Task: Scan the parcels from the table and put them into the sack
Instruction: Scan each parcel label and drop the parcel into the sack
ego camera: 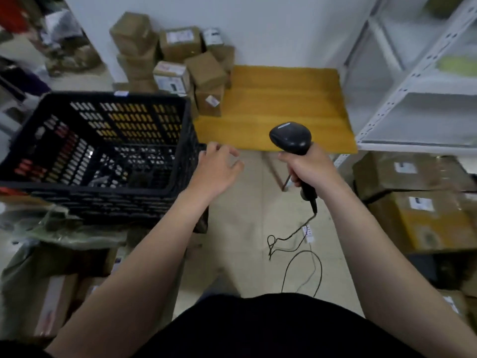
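Spread loosely, the fingers (216,148) of the left hand (216,171) hold nothing; the hand hovers palm down just beside the right wall of a black crate (103,202), its fingertips near the crate's rim. The right hand (309,169) grips the handle of a dark scanner (290,136), fingers wrapped tight round it and the forefinger at the front of the grip. The scanner's head stands upright above the fist, over the near edge of the table (284,99). A thin cable (305,228) drops from the butt of the handle and loops over the tiled floor (245,223).

The parcels (180,65), brown cartons with white labels, sit piled in a loose heap at the left end of the yellow wooden table, against the white wall and just behind the crate's far corner. Some lie tilted on others. The rest of the tabletop is bare wood. Both hands are well apart from the heap.

The crate has slotted sides, and only dark, blurred shapes show on its bottom. The sack (38,228), green and crumpled, lies bunched under the crate's near edge at lower left; its mouth cannot be made out. Below it more cartons (56,306) show beside olive fabric.

White metal shelving (413,99) stands to the right of the table, with large labelled boxes (426,215) stacked on the floor below it. A black shirt (271,329) fills the bottom of the view.
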